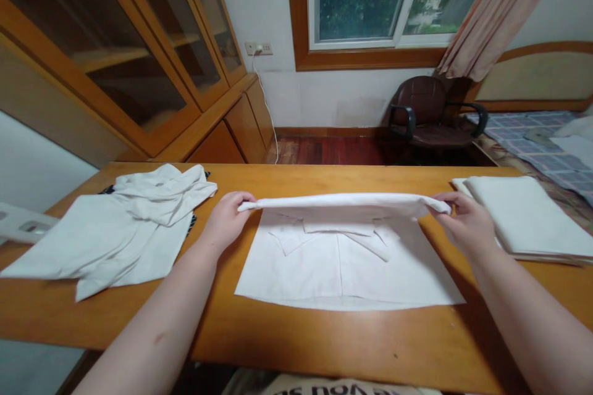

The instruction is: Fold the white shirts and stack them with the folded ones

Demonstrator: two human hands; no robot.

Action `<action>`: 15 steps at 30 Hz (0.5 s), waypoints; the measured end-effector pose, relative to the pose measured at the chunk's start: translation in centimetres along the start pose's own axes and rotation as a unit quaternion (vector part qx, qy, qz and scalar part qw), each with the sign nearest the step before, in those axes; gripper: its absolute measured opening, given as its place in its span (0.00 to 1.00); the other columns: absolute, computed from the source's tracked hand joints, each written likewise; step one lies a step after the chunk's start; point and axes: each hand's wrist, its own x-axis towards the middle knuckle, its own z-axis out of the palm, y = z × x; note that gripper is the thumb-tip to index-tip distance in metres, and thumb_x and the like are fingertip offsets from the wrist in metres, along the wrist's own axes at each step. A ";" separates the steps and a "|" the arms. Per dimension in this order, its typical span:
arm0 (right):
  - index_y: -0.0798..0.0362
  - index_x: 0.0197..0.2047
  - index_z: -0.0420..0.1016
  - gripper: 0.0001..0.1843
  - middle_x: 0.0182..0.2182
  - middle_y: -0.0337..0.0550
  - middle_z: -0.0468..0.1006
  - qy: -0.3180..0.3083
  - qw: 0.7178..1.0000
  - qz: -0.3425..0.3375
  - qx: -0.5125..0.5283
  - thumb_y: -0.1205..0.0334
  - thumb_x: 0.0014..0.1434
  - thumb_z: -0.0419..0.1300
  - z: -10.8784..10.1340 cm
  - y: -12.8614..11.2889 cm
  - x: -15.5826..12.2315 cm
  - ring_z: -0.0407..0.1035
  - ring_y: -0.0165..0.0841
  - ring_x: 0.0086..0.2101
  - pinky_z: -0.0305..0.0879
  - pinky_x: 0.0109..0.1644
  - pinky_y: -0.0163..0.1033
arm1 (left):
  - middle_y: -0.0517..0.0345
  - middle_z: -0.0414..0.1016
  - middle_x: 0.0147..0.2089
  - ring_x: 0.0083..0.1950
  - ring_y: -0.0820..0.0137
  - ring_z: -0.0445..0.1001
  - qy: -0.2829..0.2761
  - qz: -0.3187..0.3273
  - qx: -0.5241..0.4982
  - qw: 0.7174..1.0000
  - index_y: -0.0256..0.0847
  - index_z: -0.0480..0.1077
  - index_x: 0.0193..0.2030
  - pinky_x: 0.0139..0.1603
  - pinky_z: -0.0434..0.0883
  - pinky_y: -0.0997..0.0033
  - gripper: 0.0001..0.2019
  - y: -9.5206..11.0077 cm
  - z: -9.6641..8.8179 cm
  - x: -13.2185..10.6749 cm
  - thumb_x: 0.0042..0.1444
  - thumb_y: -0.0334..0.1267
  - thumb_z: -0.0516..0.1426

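Observation:
A white collared shirt [296, 271] lies on the wooden table in front of me, its collar and front seam facing up. Its far edge is raised off the table as a folded band. My left hand [227, 219] pinches the left end of that band. At the right end, my right hand [466, 222] grips the other corner between thumb and fingers. The band is stretched nearly straight between both hands, and the near hem rests flat on the table.
Crumpled white clothes [148, 216] lie at the left of the table [333, 345], with dark patterned fabric beneath. Folded white clothes [519, 210] are stacked at the right. Beyond are a glass-door cabinet [185, 74], an office chair [426, 111] and a bed [537, 136].

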 end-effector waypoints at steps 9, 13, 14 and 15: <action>0.48 0.26 0.69 0.13 0.33 0.46 0.79 -0.121 0.991 -0.042 -0.031 0.47 0.51 0.61 -3.9 0.7 -6.9 0.74 0.40 0.38 0.69 0.46 0.47 | 0.57 0.74 0.36 0.43 0.65 0.70 -0.050 -0.006 -0.024 0.998 0.43 0.71 0.31 0.48 0.66 0.68 0.06 0.1 -0.3 -7.8 0.49 0.37 0.54; 0.49 0.25 0.69 0.15 0.35 0.48 0.79 -0.167 0.986 0.002 -0.031 0.46 0.52 0.60 -4.3 2.0 -9.1 0.75 0.42 0.40 0.71 0.45 0.47 | 0.58 0.74 0.37 0.42 0.66 0.72 -0.093 -0.017 -0.047 0.994 0.43 0.71 0.31 0.46 0.67 0.70 0.08 -0.6 0.6 -10.5 0.45 0.31 0.52; 0.49 0.25 0.69 0.15 0.35 0.48 0.79 -0.175 0.984 0.005 -0.030 0.47 0.52 0.59 -4.3 2.3 -9.6 0.75 0.42 0.40 0.71 0.44 0.47 | 0.59 0.74 0.37 0.42 0.67 0.72 -0.109 -0.018 -0.055 0.992 0.43 0.71 0.31 0.45 0.68 0.71 0.10 -0.8 0.9 -11.1 0.44 0.30 0.51; 0.50 0.25 0.69 0.14 0.35 0.48 0.79 -0.181 0.983 0.003 -0.032 0.48 0.53 0.59 -4.3 2.5 -10.0 0.75 0.42 0.40 0.71 0.44 0.46 | 0.59 0.74 0.37 0.41 0.67 0.72 -0.123 -0.019 -0.060 0.990 0.43 0.71 0.31 0.45 0.68 0.71 0.11 -1.0 1.2 -11.6 0.43 0.29 0.50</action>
